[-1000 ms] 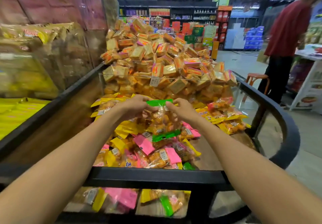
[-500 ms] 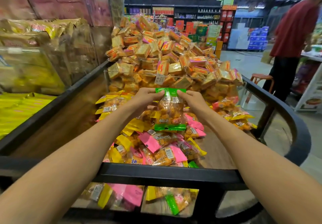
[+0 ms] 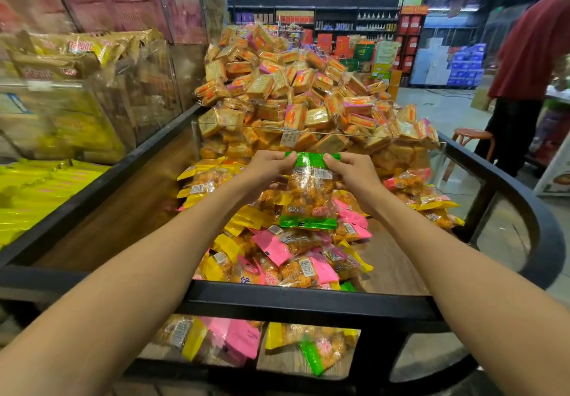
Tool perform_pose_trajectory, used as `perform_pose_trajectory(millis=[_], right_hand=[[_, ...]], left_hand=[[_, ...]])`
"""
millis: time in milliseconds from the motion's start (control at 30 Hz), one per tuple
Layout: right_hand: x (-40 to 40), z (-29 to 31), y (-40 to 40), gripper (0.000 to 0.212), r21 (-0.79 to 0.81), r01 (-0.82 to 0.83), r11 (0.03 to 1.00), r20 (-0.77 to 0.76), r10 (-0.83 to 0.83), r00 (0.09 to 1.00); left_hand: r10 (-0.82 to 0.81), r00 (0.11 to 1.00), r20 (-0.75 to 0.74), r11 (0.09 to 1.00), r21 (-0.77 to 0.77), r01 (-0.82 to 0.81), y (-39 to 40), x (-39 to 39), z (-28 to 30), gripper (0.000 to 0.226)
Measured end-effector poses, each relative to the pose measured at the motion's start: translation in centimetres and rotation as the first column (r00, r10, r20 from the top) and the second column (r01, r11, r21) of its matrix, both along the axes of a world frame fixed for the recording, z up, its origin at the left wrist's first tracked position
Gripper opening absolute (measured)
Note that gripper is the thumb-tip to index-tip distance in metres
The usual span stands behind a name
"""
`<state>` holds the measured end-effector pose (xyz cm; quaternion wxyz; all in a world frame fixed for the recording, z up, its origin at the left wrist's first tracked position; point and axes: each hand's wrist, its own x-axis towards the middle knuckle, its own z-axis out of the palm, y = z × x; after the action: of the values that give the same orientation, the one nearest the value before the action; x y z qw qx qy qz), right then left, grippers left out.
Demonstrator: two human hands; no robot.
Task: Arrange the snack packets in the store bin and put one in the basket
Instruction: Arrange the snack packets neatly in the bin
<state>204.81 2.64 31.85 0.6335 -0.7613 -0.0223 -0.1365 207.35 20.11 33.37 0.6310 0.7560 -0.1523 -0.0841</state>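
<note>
- Left hand (image 3: 267, 170) and right hand (image 3: 354, 173) each pinched the crimped top edge of a clear, green-ended plastic snack packet (image 3: 309, 192).
- Packet hung upright above glossy pink and yellow packets (image 3: 287, 247) in the black-framed, wood-floored store bin (image 3: 296, 300).

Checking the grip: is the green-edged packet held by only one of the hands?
No, the left hand and right hand each pinch the top edge of the green-edged packet, which hangs above the pile.
</note>
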Motion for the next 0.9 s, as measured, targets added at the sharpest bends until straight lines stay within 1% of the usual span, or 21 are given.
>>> perform_pose_trajectory(millis=[133, 200, 233, 267, 300, 367, 400, 467, 500, 567, 600, 633, 667, 733, 767, 800, 833, 867, 900], right_hand=[[-0.2, 0.3, -0.1, 0.021, 0.064, 0.002, 0.998, -0.033, 0.000, 0.999], [-0.2, 0.4, -0.3, 0.019, 0.113, -0.077, 0.991, -0.073, 0.086, 0.994], [-0.5, 0.5, -0.2, 0.017, 0.120, -0.144, 0.982, -0.115, 0.158, 0.981], [-0.5, 0.4, -0.2, 0.022, 0.095, -0.217, 0.971, -0.173, 0.231, 0.957], [-0.7, 0.3, -0.1, 0.037, 0.053, -0.290, 0.955, -0.241, 0.294, 0.925], [-0.6, 0.0, 0.2, 0.076, -0.019, -0.387, 0.922, -0.366, 0.354, 0.861], [-0.5, -0.3, 0.4, 0.085, -0.006, -0.414, 0.910, -0.395, 0.378, 0.837], [-0.7, -0.2, 0.5, 0.080, 0.064, -0.412, 0.909, -0.391, 0.402, 0.828], [-0.8, 0.0, 0.5, 0.077, 0.072, -0.402, 0.913, -0.379, 0.398, 0.835], [-0.8, 0.1, 0.2, 0.075, 0.064, -0.373, 0.926, -0.356, 0.371, 0.858], [-0.8, 0.3, 0.1, 0.077, 0.092, -0.355, 0.930, -0.350, 0.364, 0.863], [-1.1, 0.4, 0.1, 0.078, 0.125, -0.349, 0.929, -0.341, 0.371, 0.864], [-1.1, 0.5, 0.1, 0.077, 0.142, -0.342, 0.929, -0.333, 0.370, 0.867], [-1.1, 0.6, -0.1, 0.074, 0.182, -0.303, 0.935, -0.315, 0.348, 0.883], [-1.1, 0.8, -0.2, 0.079, 0.171, -0.278, 0.945, -0.316, 0.320, 0.893], [-0.9, 0.8, -0.2, 0.093, 0.117, -0.264, 0.957, -0.332, 0.288, 0.898], [-0.6, 0.5, -0.4, 0.112, 0.039, -0.272, 0.961, -0.357, 0.268, 0.895], [0.0, 0.1, -0.8, 0.126, -0.025, -0.294, 0.956, -0.370, 0.264, 0.891], [0.0, 0.1, -0.8, 0.127, -0.044, -0.293, 0.955, -0.368, 0.257, 0.894]], left_hand=[[-0.006, 1.000, -0.001, 1.000, 0.006, 0.006, 0.1, 0.2, -0.1, 0.025], [0.012, 1.000, 0.002, 1.000, -0.004, -0.012, 0.1, 0.3, 0.0, 0.025], [0.035, 0.999, -0.003, 0.999, -0.025, -0.035, 0.2, 0.4, 0.1, 0.024], [0.066, 0.998, -0.014, 0.996, -0.056, -0.066, 0.3, 0.5, 0.2, 0.023], [0.103, 0.994, -0.028, 0.990, -0.092, -0.105, 0.5, 0.6, 0.4, 0.022], [0.180, 0.982, -0.050, 0.973, -0.139, -0.185, 0.8, 0.9, 0.6, 0.021], [0.205, 0.978, -0.050, 0.967, -0.144, -0.210, 0.9, 1.0, 0.6, 0.022], [0.222, 0.974, -0.046, 0.964, -0.142, -0.226, 1.0, 1.1, 0.5, 0.024], [0.217, 0.975, -0.051, 0.964, -0.145, -0.222, 0.9, 1.1, 0.6, 0.025], [0.170, 0.981, -0.091, 0.971, -0.157, -0.183, 0.9, 1.0, 0.9, 0.030], [0.125, 0.985, -0.117, 0.979, -0.147, -0.141, 0.9, 0.8, 1.1, 0.033], [0.076, 0.988, -0.132, 0.991, -0.095, -0.089, 1.1, 0.7, 1.3, 0.038], [0.019, 0.990, -0.141, 1.000, -0.012, -0.021, 1.2, 0.5, 1.4, 0.043], [-0.080, 0.985, -0.151, 0.985, 0.140, 0.101, 1.3, -0.1, 1.5, 0.041], [-0.096, 0.984, -0.149, 0.975, 0.184, 0.123, 1.3, -0.3, 1.4, 0.042], [-0.092, 0.986, -0.138, 0.969, 0.214, 0.121, 1.3, -0.3, 1.3, 0.048], [-0.086, 0.989, -0.123, 0.966, 0.233, 0.113, 1.3, -0.3, 1.2, 0.052], [-0.082, 0.991, -0.108, 0.963, 0.247, 0.106, 1.4, -0.3, 1.1, 0.054], [-0.080, 0.992, -0.096, 0.959, 0.263, 0.103, 1.4, -0.1, 1.0, 0.056]])
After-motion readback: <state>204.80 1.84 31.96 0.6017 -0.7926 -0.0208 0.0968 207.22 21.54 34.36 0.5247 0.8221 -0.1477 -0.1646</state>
